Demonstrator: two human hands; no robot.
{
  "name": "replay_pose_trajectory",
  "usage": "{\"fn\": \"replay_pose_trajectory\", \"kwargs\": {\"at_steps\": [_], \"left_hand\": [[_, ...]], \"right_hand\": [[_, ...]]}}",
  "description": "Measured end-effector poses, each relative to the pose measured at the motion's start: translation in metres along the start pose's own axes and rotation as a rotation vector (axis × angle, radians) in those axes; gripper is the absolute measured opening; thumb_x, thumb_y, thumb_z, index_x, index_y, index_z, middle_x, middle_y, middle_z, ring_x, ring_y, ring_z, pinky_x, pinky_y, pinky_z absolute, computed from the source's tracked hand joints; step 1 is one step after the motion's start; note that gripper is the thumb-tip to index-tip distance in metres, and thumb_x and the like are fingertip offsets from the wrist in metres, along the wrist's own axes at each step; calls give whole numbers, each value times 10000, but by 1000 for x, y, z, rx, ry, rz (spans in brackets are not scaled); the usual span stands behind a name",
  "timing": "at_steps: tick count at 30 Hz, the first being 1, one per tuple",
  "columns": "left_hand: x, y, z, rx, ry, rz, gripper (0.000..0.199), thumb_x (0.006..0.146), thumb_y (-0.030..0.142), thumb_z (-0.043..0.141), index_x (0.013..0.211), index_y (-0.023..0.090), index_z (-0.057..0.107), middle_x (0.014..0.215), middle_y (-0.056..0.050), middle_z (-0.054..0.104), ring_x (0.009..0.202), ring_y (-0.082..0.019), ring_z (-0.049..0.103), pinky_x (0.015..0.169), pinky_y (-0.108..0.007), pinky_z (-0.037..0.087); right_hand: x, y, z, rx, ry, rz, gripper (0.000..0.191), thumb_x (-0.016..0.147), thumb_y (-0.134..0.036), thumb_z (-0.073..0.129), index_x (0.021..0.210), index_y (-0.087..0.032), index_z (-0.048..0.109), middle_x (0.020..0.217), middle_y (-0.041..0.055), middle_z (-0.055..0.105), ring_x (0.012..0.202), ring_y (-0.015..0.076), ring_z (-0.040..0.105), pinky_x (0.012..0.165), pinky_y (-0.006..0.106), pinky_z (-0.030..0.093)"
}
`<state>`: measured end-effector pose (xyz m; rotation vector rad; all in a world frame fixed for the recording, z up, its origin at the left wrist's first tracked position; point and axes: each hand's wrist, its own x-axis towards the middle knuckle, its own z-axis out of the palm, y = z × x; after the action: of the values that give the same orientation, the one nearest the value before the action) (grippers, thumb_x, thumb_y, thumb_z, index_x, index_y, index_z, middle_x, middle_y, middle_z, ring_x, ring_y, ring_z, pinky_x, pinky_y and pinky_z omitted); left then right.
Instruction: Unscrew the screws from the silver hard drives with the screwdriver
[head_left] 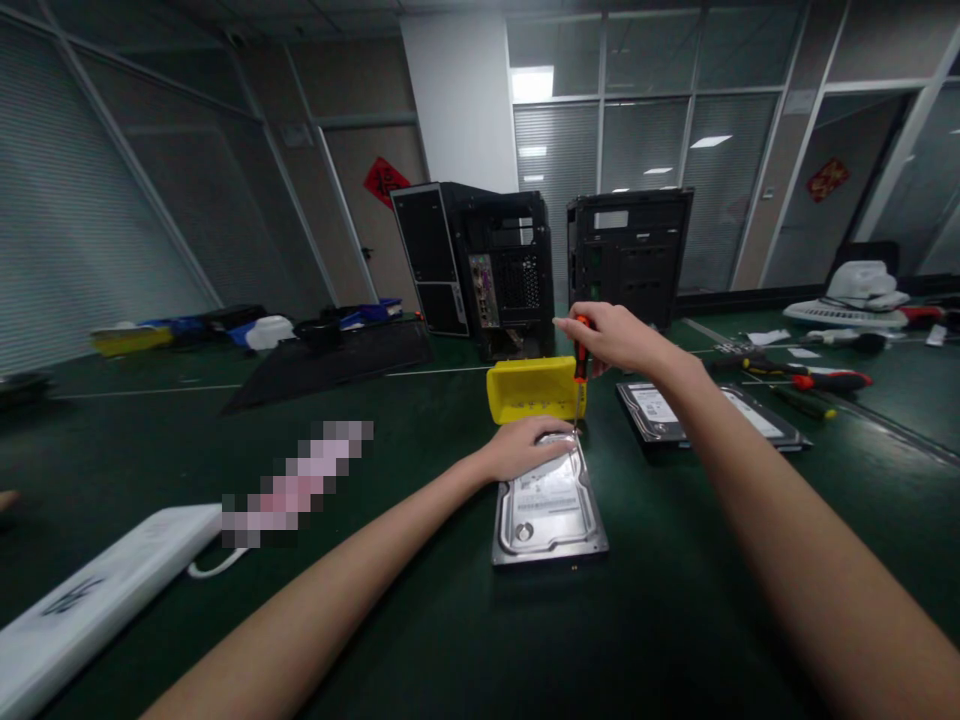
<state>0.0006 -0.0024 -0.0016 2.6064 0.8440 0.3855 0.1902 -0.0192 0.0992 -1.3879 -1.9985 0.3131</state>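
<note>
A silver hard drive [550,503] lies flat on the dark green table, label side up. My left hand [525,448] rests over its far left part, fingers wrapped on the edge and pressing it. Above the drive's far right corner, my right hand [606,335] grips the red and black handle of a screwdriver [581,362]. The screwdriver stands upright with its tip at that corner; the screw under it is too small to make out. Just behind the drive sits a yellow tray [531,392].
Two computer cases [427,260] stand at the back. More hard drives [750,415] lie to the right, with pliers and tools [832,380] beyond. A black mat [330,362] is at the back left, a white box [97,590] at the near left.
</note>
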Motion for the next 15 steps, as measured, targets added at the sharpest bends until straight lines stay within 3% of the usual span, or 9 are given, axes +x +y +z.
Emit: {"fn": "replay_pose_trajectory", "kwargs": {"at_steps": [6,15], "left_hand": [[0,-1,0,-9,3,-5,428,883,501,393,1158,218,559,1188,-46,575,1073,-206,524,909,-321,390],[0,1,-1,-11,0,-18,431,882,502,391,1159,218,560,1198,-46,570,1083,-212,519,906,-320,388]], "right_hand": [[2,-4,-2,38,-55,47,282,846,-291,318,938,-162,550,793,87,640,488,133,597,493,265,456],[0,-10,-4,219,-87,43,297,794,-430,491,744,-139,525,595,54,589,483,141,606,470,252,503]]}}
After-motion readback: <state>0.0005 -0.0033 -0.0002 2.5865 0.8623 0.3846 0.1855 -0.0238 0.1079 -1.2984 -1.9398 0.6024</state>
